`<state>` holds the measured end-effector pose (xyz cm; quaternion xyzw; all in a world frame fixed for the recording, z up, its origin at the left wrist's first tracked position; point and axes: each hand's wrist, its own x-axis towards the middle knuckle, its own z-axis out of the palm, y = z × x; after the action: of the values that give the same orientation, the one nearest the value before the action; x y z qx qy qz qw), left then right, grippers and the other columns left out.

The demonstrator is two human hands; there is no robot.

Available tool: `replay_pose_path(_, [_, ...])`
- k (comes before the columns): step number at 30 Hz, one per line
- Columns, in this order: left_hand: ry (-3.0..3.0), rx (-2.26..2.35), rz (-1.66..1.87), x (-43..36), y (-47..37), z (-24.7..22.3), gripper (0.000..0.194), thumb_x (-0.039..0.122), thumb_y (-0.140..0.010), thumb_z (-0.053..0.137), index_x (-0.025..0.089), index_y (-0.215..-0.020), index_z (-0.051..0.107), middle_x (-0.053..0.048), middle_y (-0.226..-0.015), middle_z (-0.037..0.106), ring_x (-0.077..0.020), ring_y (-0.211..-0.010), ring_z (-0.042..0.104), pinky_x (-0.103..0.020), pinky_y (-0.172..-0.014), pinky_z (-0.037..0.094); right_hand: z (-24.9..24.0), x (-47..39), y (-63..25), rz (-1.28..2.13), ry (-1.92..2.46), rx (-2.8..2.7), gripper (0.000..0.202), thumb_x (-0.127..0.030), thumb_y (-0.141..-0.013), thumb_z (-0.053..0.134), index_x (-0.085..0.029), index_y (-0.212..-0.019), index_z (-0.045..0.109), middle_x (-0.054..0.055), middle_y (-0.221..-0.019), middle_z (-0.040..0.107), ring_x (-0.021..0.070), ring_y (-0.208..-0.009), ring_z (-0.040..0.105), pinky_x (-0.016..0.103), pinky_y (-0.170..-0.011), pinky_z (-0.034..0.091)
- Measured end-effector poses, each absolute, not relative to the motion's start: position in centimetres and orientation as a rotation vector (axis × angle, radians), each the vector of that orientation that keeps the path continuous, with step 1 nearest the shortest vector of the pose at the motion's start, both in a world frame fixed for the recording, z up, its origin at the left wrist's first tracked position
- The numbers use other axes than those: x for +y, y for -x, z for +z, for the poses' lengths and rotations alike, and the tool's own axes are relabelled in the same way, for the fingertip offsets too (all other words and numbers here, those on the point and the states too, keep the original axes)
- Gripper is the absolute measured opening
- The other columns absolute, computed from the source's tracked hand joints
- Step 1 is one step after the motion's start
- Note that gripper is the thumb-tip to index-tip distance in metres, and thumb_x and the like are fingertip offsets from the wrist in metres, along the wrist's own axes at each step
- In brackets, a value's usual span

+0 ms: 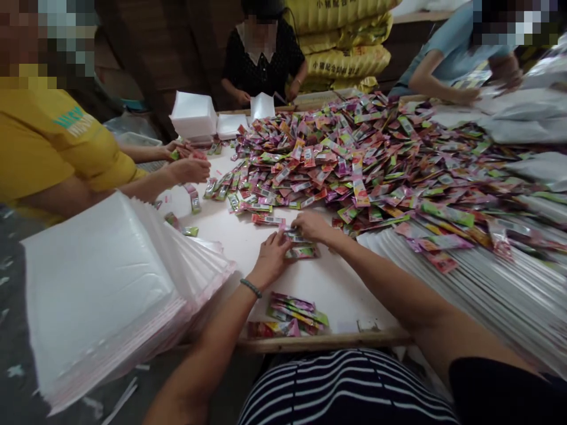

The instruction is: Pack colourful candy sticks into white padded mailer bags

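Both my hands are at a small row of colourful snack packets (302, 252) on the white tabletop. My left hand (272, 255), with a beaded bracelet at the wrist, has its fingers bent together at the left ends of the packets. My right hand (313, 226) is closed at the top of the row, its fingertips pinching a packet whose edge is mostly hidden. Just beyond lies a red packet (267, 219). Nearer my body, a small group of purple, green and red packets (297, 313) rests by the table's wooden edge.
A large heap of packets (328, 159) covers the far middle and right. White padded mailers are stacked at left (101, 283) and lined up at right (478, 295). Co-workers sit around the table; one in a yellow shirt (66, 141) holds packets. Yellow sacks (345, 62) stand behind.
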<state>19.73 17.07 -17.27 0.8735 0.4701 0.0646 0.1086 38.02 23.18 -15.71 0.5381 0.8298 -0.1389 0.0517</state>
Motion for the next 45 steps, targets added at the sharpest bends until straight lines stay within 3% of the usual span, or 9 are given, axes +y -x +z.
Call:
replay_pose_path(6, [-2.423, 1.393, 0.23, 15.1, -17.4, -16.6, 0.064, 0.031, -0.072, 0.077, 0.02, -0.127, 0.047, -0.015, -0.139, 0.048, -0.031, -0.127, 0.047, -0.048, -0.101, 0.044, -14.9, 24.2, -34.7, -0.616, -1.551, 2.737, 0.033, -0.033, -0.095, 0.048, -0.019, -0.11, 0.074, 0.008, -0.102, 0.075, 0.0199, -0.09, 0.066, 0.025, -0.077, 0.045])
replay_pose_path(10, [-2.38, 1.331, 0.153, 15.2, -17.7, -16.6, 0.061, 0.028, -0.075, 0.075, 0.02, -0.128, 0.047, -0.011, -0.128, 0.058, -0.029, -0.12, 0.052, -0.046, -0.1, 0.044, -15.2, 26.1, -32.1, -0.48, -1.702, 2.798, 0.042, -0.017, -0.091, 0.048, -0.02, -0.131, 0.061, 0.012, -0.12, 0.068, 0.0236, -0.108, 0.061, 0.029, -0.085, 0.044])
replay_pose_path(13, [-2.368, 1.256, 0.173, 15.2, -17.7, -16.9, 0.059, 0.025, -0.073, 0.075, 0.022, -0.127, 0.05, -0.011, -0.129, 0.058, -0.0282, -0.122, 0.052, -0.046, -0.102, 0.043, -16.2, 25.4, -33.0, -0.494, -1.658, 2.785, 0.043, -0.01, -0.088, 0.048, -0.02, -0.126, 0.065, 0.012, -0.115, 0.069, 0.0227, -0.107, 0.061, 0.029, -0.088, 0.044])
replay_pose_path(21, [-2.302, 1.105, 0.117, 10.9, -13.8, -16.6, 0.133, 0.066, -0.049, 0.083, 0.022, -0.155, 0.015, -0.023, -0.161, 0.004, -0.0433, -0.148, 0.007, -0.061, -0.116, 0.019, -18.9, 13.2, -36.8, -0.721, -1.479, 2.908, 0.049, -0.046, -0.1, 0.038, -0.018, -0.138, 0.052, 0.016, -0.136, 0.055, 0.0262, -0.125, 0.049, 0.044, -0.102, 0.038])
replay_pose_path(27, [-2.2, 1.167, 0.021, 6.0, -12.6, -16.6, 0.104, 0.058, -0.079, 0.065, 0.023, -0.156, 0.005, -0.022, -0.162, -0.001, -0.0376, -0.15, -0.003, -0.059, -0.117, 0.015, -19.5, 4.9, -35.3, -0.831, -1.329, 2.947, 0.094, -0.072, -0.084, 0.049, -0.016, -0.154, 0.024, 0.021, -0.154, 0.034, 0.036, -0.143, 0.027, 0.058, -0.114, 0.022])
replay_pose_path(30, [-2.171, 1.208, 0.117, 4.9, -12.6, -16.5, 0.105, 0.055, -0.078, 0.068, 0.021, -0.156, 0.006, -0.022, -0.162, -0.007, -0.0374, -0.15, -0.006, -0.056, -0.117, 0.021, -19.8, 4.1, -35.2, -0.858, -1.347, 2.923, 0.109, -0.079, -0.076, 0.053, -0.017, -0.157, 0.016, 0.021, -0.158, 0.025, 0.0373, -0.147, 0.016, 0.058, -0.117, 0.016])
replay_pose_path(33, [-2.1, 1.502, 0.224, 4.0, -11.7, -16.0, 0.104, 0.049, -0.072, 0.076, 0.019, -0.153, 0.017, -0.024, -0.159, 0.015, -0.0411, -0.147, 0.017, -0.058, -0.112, 0.029, -19.9, 4.1, -35.3, -0.894, -1.362, 2.903, 0.113, -0.08, -0.074, 0.052, -0.017, -0.157, 0.01, 0.021, -0.161, 0.017, 0.0363, -0.149, 0.007, 0.058, -0.117, 0.015])
replay_pose_path(37, [-1.757, 1.728, 0.242, 3.7, -11.2, -15.8, 0.087, 0.035, -0.072, 0.073, 0.017, -0.147, 0.031, -0.014, -0.117, 0.063, -0.0285, -0.103, 0.064, -0.046, -0.092, 0.051, -20.2, 4.5, -34.4, -0.87, -1.382, 2.947, 0.114, -0.08, -0.074, 0.055, -0.02, -0.158, 0.005, 0.019, -0.162, 0.01, 0.0374, -0.149, 0.003, 0.061, -0.116, 0.014])
replay_pose_path(45, [-1.736, 1.686, 0.512, 5.8, -17.4, -15.6, 0.072, 0.019, -0.073, 0.068, 0.017, -0.14, 0.04, -0.008, -0.112, 0.069, -0.0215, -0.095, 0.067, -0.034, -0.086, 0.054, -21.4, 6.8, -35.2, -0.665, -1.327, 3.097, 0.089, -0.059, -0.083, 0.062, -0.013, -0.153, 0.028, 0.022, -0.153, 0.035, 0.0364, -0.142, 0.029, 0.055, -0.111, 0.031])
